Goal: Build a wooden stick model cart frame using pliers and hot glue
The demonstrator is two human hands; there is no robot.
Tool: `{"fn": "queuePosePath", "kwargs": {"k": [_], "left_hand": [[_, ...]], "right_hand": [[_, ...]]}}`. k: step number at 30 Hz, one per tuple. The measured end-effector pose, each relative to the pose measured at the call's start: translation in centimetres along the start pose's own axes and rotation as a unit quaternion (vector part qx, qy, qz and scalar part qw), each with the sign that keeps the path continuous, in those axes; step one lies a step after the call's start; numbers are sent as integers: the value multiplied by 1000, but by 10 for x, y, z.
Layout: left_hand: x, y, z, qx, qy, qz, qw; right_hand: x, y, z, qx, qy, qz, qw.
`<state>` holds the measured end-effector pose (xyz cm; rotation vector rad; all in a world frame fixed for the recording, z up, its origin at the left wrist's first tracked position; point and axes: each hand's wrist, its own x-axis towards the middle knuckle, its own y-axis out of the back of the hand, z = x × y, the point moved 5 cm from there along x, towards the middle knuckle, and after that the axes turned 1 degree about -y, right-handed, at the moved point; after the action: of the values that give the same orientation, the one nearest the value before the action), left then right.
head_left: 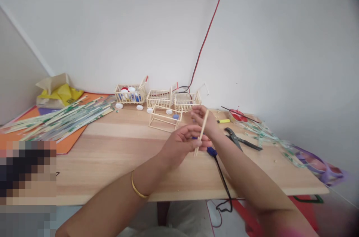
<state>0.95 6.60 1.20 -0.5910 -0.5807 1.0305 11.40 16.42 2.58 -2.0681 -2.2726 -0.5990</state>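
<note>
Pinching a pair of thin, pale wooden sticks point(203, 126) between thumb and fingers, my left hand point(183, 142) sits just right of the centre of the frame, a gold bangle point(137, 188) on its wrist. From where I watch, my right hand point(206, 119) lies just beyond the sticks, its fingers bent; I cannot tell whether it grips anything. Under that forearm I see a blue tool with a black cord point(212, 151), the cord hanging over the table's near edge, and a pair of black pliers point(248, 142) partly covered by the arm.

Just left of my right hand, near the middle of the frame, an open box-shaped frame of pale sticks point(165, 119) rests on the pale wooden table point(120, 162), a blue disc point(175, 116) by its right end. Behind it three small stick-built carts point(130, 93) line up along the wall; the leftmost holds white, red and blue pieces.

Farther out, many sticks in clear, green-printed wrappers point(75, 117) spread over an orange sheet point(75, 138) at the left, with a yellow and beige bag point(60, 93) behind. Right of centre I find a yellow-handled tool point(223, 121) and crumpled clear wrappers point(265, 138).
</note>
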Motion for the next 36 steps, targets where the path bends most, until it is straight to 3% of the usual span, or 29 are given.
{"fn": "queuePosePath", "kwargs": {"k": [2, 4, 7, 9, 12, 15, 18, 22, 24, 28, 31, 33, 36], "left_hand": [[3, 9, 10, -11, -43, 66, 997], [4, 16, 22, -13, -85, 104, 991], [2, 20, 37, 22, -147, 128, 980], [1, 20, 40, 54, -151, 132, 978], [1, 19, 33, 86, -115, 132, 981], [2, 20, 27, 120, -94, 137, 979], [2, 18, 27, 192, -79, 110, 972], [0, 12, 36, 381, -106, 87, 914], [-1, 11, 39, 426, -118, 91, 892], [2, 21, 36, 339, -88, 142, 926], [4, 31, 31, 228, -47, 181, 956], [5, 33, 29, 178, -24, 188, 966], [5, 31, 28, 156, -12, 173, 972]], "right_hand": [[-15, 16, -13, 2, 34, 56, 998], [-30, 23, -24, -4, 57, 64, 996], [-47, 9, -32, -58, 66, -54, 995], [-54, -4, -33, -74, 83, -129, 985], [-57, -15, -27, -54, 95, -189, 976], [-59, -18, -15, -34, 63, -225, 972], [-60, -15, -8, -20, 43, -219, 975], [-61, -13, -7, -14, 19, -207, 978], [-62, -14, -8, -26, 21, -208, 978], [-65, -14, -20, -88, 106, -202, 970], [-68, -8, -28, -128, 173, -146, 966], [-69, -4, -31, -127, 186, -111, 968], [-71, -3, -34, -113, 207, -112, 965]]}}
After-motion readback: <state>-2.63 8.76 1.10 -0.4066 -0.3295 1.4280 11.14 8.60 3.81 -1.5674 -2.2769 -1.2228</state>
